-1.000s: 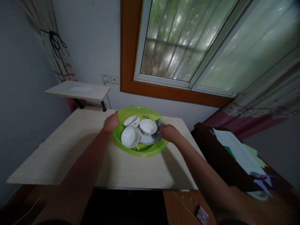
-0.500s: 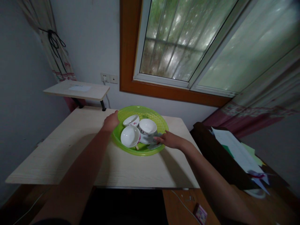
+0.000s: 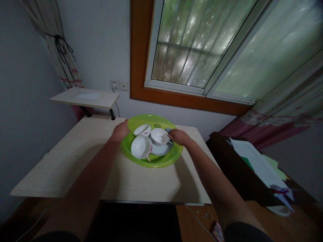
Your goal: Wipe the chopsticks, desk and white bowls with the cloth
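Note:
A green plastic basin (image 3: 156,163) sits on the pale table, with three white bowls and a plate in it. My left hand (image 3: 121,130) is closed on the basin's left rim. One bowl (image 3: 140,148) lies at the front left, another bowl (image 3: 142,129) tilts behind it, and a third bowl (image 3: 160,136) is to the right, over the white plate (image 3: 160,149). My right hand (image 3: 179,136) is inside the basin's right side, fingers bent over a grey, cloth-like piece (image 3: 168,129) beside the third bowl. Its fingertips are partly hidden. A small light stick end (image 3: 148,159) shows by the front bowl.
A small raised shelf (image 3: 101,101) with a paper stands at the table's back left. Behind the table are the wall and a window (image 3: 186,60). To the right, a dark box-like piece (image 3: 227,164) holds papers. A small pink box (image 3: 217,231) is low at the front.
My right hand has moved away from me along the basin's right side, and the grey piece has shifted with it, uncovering more of the plate. My left hand stays at the rim.

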Tool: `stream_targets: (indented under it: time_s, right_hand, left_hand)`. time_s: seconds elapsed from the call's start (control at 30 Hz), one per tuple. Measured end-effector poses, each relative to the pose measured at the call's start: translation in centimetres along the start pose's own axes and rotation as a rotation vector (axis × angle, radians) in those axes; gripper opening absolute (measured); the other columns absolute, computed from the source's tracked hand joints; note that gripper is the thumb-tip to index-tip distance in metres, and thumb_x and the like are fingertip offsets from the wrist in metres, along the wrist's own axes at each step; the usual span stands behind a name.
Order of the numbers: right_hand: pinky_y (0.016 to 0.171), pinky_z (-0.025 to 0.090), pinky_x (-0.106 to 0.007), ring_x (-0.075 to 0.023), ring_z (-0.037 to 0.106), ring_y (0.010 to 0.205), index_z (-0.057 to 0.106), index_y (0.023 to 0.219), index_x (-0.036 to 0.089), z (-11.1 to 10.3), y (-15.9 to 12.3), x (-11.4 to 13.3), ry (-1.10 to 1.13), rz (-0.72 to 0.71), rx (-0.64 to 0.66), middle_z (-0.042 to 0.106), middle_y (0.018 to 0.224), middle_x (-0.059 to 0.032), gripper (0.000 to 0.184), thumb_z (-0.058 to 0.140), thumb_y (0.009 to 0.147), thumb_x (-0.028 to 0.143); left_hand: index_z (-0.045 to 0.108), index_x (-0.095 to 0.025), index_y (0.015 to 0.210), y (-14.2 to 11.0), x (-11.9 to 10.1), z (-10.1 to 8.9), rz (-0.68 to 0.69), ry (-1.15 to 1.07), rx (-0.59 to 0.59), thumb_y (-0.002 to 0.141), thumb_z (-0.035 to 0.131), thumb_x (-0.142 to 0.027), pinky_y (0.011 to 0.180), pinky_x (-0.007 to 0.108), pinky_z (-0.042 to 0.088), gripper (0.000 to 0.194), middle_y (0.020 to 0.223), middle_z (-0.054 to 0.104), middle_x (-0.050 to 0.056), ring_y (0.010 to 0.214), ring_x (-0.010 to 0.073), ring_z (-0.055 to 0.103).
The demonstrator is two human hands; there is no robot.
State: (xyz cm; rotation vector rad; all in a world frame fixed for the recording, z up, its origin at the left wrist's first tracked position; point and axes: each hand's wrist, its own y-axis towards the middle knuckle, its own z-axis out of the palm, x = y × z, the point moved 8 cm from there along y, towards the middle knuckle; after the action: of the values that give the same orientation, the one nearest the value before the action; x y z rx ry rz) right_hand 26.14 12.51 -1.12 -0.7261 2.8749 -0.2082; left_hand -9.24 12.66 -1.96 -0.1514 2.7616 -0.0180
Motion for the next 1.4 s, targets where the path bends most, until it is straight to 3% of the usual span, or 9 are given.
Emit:
stream_targets:
  time_s: [0.33,0.53,0.9,1.1,1.4]
  right_hand:
    - [0.124,0.049,-0.031,-0.0275,0.067,0.147,0.089,0.128,0.017,0.9,0.0,-0.4,0.095,0.021,-0.035,0.076,0.151,-0.0146,0.054,0.04,0.121,0.039]
    - [0.119,0.049,-0.029,-0.0261,0.07,0.14,0.089,0.125,0.014,0.8,-0.2,-0.3,0.128,0.044,-0.025,0.081,0.143,-0.015,0.05,0.044,0.118,0.033]
    - [0.089,0.055,-0.03,-0.0284,0.08,0.107,0.091,0.115,0.014,0.9,-1.3,-0.1,0.092,0.151,0.036,0.087,0.115,-0.0173,0.058,0.044,0.118,0.047]
    - [0.089,0.055,-0.029,-0.0277,0.08,0.109,0.092,0.114,0.015,0.4,-1.4,-0.1,0.105,0.189,0.029,0.087,0.117,-0.0171,0.058,0.043,0.119,0.046]
    - [0.092,0.056,-0.029,-0.0283,0.081,0.113,0.092,0.116,0.015,0.3,-1.4,-0.1,0.123,0.234,0.032,0.087,0.119,-0.0166,0.058,0.043,0.119,0.046]
  left_hand:
    - [0.072,-0.021,0.142,-0.5,0.9,-0.3,-0.137,0.037,-0.054,0.108,0.056,-0.038,0.101,0.04,0.059,0.042,0.138,0.08,0.021,0.127,0.0357,0.078]
    - [0.076,-0.018,0.139,-0.6,0.6,-0.7,-0.131,0.026,-0.061,0.108,0.056,-0.039,0.102,0.045,0.06,0.043,0.137,0.08,0.025,0.128,0.0394,0.078]
    - [0.077,-0.014,0.14,1.8,0.0,-0.5,-0.036,0.069,-0.051,0.11,0.055,-0.037,0.109,0.038,0.055,0.044,0.14,0.078,0.026,0.132,0.0335,0.075]
    - [0.08,-0.015,0.135,1.9,-0.3,-0.9,-0.044,0.061,-0.081,0.11,0.056,-0.041,0.107,0.038,0.055,0.043,0.134,0.08,0.025,0.127,0.033,0.076]
    - [0.082,-0.014,0.132,2.4,-0.3,-1.1,-0.044,0.095,-0.115,0.117,0.039,-0.049,0.107,0.041,0.056,0.057,0.134,0.08,0.025,0.126,0.034,0.076]
